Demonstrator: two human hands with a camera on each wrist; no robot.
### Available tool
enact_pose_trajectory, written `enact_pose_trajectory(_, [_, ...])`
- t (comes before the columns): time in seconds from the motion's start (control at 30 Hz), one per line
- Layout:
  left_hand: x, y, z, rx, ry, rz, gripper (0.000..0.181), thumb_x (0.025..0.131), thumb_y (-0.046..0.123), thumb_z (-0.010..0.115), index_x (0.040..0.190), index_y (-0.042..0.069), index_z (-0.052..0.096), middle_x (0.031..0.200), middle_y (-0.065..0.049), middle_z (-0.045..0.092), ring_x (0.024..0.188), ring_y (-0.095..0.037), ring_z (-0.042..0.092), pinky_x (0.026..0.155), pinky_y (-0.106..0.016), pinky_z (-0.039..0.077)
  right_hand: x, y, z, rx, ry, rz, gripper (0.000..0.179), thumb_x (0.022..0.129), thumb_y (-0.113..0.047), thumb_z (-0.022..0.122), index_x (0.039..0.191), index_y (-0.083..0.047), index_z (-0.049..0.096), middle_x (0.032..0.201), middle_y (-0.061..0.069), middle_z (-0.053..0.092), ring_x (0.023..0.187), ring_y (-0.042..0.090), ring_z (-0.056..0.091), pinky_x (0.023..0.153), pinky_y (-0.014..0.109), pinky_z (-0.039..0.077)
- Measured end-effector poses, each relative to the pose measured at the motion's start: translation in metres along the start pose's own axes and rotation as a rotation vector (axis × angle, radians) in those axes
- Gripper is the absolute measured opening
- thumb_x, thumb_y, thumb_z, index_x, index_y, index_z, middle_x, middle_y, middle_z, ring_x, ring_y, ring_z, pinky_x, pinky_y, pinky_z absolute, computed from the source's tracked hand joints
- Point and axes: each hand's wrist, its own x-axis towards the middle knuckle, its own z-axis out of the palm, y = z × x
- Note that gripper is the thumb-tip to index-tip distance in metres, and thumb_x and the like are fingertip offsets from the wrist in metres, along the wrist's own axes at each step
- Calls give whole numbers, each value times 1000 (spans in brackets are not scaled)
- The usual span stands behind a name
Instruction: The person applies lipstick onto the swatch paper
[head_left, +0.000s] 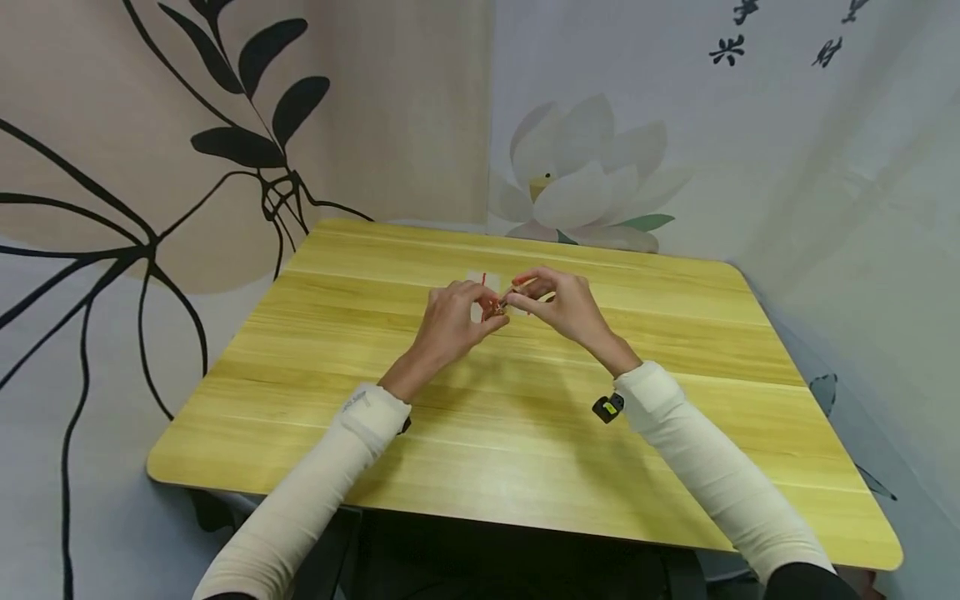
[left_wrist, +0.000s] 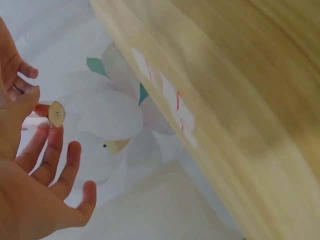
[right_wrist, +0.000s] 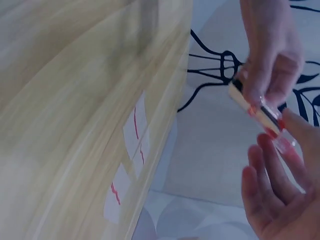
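In the head view, my left hand [head_left: 453,321] and right hand [head_left: 562,308] meet over the far middle of the table. Between them is a small lipstick [right_wrist: 257,112], with a pale gold body, a dark band and a clear part showing red. The left thumb and fingers pinch its body. At the clear end, the right thumb and forefinger grip it while the other right fingers are loosely bent. From the left wrist, the round pale gold end of the lipstick [left_wrist: 57,114] faces the camera. Fingers partly cover the tube.
Several white paper slips [right_wrist: 134,127] with red strokes lie on the wooden table [head_left: 465,433] near its far edge, below the hands. Behind the table hangs a printed curtain [head_left: 405,108] with a lotus and dark leaves.
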Motion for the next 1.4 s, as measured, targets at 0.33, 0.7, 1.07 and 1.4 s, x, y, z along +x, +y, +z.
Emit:
enact_pose_trajectory(0.33, [21, -30, -28, 106, -42, -98, 24, 96, 34, 77, 107, 12, 76, 103, -2, 77, 99, -27, 68, 96, -53, 41, 1, -8, 5, -38, 3, 24, 54, 95, -35, 79, 141, -15, 62, 115, 10, 75, 95, 24, 74, 81, 43, 58])
enact_pose_trajectory(0.7, [16, -133, -74, 91, -51, -414, 18, 98, 23, 73, 97, 5, 71, 107, -15, 74, 85, -31, 66, 76, -46, 48, -27, 8, -6, -92, -91, 115, 46, 94, -39, 79, 131, -14, 69, 120, 9, 73, 98, 24, 73, 82, 43, 59])
enact_pose_trajectory(1.07, [-1, -162, -70, 136, -186, -537, 23, 97, 23, 74, 105, 2, 75, 104, -17, 74, 92, -34, 69, 85, -52, 52, -34, 15, -4, -117, -134, 138, 41, 94, -42, 78, 125, -15, 73, 117, 8, 75, 97, 24, 73, 81, 42, 59])
enact_pose_trajectory(1.4, [-5, -156, -62, 106, -225, -538, 22, 94, 22, 78, 103, 2, 75, 102, -16, 75, 98, -34, 69, 95, -55, 48, -39, 17, 0, -121, -141, 136, 39, 95, -40, 77, 124, -15, 73, 120, 8, 74, 98, 25, 73, 80, 43, 59])
